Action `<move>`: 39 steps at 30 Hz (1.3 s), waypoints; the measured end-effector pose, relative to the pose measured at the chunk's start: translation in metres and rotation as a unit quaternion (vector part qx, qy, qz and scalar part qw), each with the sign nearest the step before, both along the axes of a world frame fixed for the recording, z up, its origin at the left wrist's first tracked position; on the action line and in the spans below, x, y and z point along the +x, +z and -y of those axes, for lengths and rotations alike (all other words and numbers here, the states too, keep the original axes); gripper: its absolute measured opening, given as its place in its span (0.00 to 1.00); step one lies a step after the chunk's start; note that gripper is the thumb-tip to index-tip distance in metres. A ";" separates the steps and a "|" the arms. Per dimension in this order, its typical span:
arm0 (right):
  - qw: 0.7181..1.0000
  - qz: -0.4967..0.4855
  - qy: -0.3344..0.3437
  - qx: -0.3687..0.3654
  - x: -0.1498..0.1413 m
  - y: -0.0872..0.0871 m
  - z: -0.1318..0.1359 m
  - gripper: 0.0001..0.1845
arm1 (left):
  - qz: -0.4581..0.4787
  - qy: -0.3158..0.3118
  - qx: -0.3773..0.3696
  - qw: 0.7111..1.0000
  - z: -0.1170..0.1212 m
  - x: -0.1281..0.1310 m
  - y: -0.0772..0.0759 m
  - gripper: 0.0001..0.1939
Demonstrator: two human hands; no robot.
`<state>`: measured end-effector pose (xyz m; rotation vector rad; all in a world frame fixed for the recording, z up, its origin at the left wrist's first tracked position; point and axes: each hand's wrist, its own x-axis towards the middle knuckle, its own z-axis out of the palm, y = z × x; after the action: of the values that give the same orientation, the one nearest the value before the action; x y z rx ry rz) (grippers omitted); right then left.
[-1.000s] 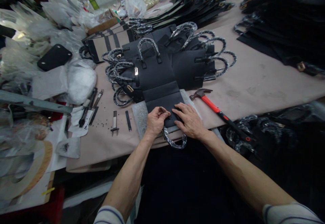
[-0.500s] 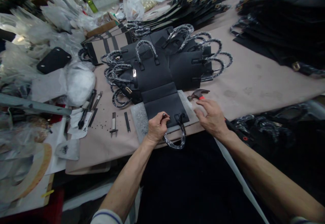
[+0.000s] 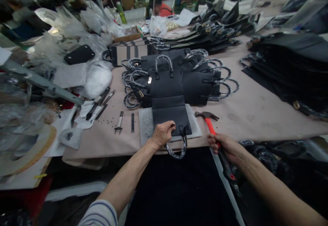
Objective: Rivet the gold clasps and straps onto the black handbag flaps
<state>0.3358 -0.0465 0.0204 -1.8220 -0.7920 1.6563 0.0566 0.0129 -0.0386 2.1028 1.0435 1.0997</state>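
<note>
A black handbag panel point(image 3: 170, 114) lies over a pale grey slab at the table's front edge, its plastic-wrapped handle point(image 3: 176, 156) hanging toward me. My left hand point(image 3: 163, 132) is closed just above this panel, beside the handle's base. Between its thumb and fingers is a small punch-like metal piece point(image 3: 173, 123), of which only the shiny end shows. To the right, my right hand point(image 3: 225, 146) is wrapped around the red-and-black handle of a claw hammer point(image 3: 210, 125). The hammer's head points away from me and rests at or just above the table, right of the slab point(image 3: 145, 125).
More black bags point(image 3: 164, 82) with wrapped handles are heaped behind the panel. Stacked black pieces point(image 3: 289, 72) stand at the right. Left of the slab lie a pronged tool point(image 3: 119, 123) and a dark strip point(image 3: 132, 123). Plastic bags point(image 3: 97, 79) crowd the far left. A person sits at the back.
My right hand has gone from open beside the hammer to closed around its handle, and the hammer has swung into a new angle. My left hand stays over the panel. The view has tilted up.
</note>
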 end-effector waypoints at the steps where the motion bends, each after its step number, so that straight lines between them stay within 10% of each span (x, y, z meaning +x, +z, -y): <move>1: 0.999 -0.031 -0.025 0.000 -0.006 0.008 0.003 0.12 | -0.002 -0.001 -0.005 1.000 0.000 0.000 0.000 0.06; 5: 0.981 0.070 -0.023 0.179 -0.026 0.053 0.014 0.21 | -0.013 0.003 -0.017 1.000 0.001 0.000 0.002 0.06; 10: 0.750 0.428 0.121 0.490 -0.039 0.087 0.022 0.19 | -0.027 0.006 -0.009 1.000 0.000 -0.001 -0.002 0.06; 14: 0.682 0.480 0.301 0.462 -0.046 0.089 0.025 0.19 | -0.047 0.016 0.003 0.999 -0.001 0.000 -0.006 0.07; 20: 0.677 0.495 0.123 0.531 -0.050 0.095 0.029 0.18 | -0.024 0.006 -0.005 1.000 0.001 -0.001 -0.004 0.06; 23: 0.692 0.481 0.268 0.467 -0.049 0.090 0.028 0.19 | -0.038 0.011 0.000 0.999 0.001 -0.001 -0.005 0.07; 32: 0.786 0.432 0.237 0.374 -0.048 0.077 0.033 0.19 | -0.023 0.007 0.005 1.000 -0.001 -0.003 -0.009 0.07; 39: 0.903 0.301 0.183 0.248 -0.004 0.028 0.016 0.24 | -0.007 0.015 0.008 1.000 0.000 -0.002 -0.004 0.07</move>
<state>0.3318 -0.0628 0.0485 -1.8726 -1.7342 0.9139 0.0547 0.0124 -0.0422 2.1158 1.0800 1.1143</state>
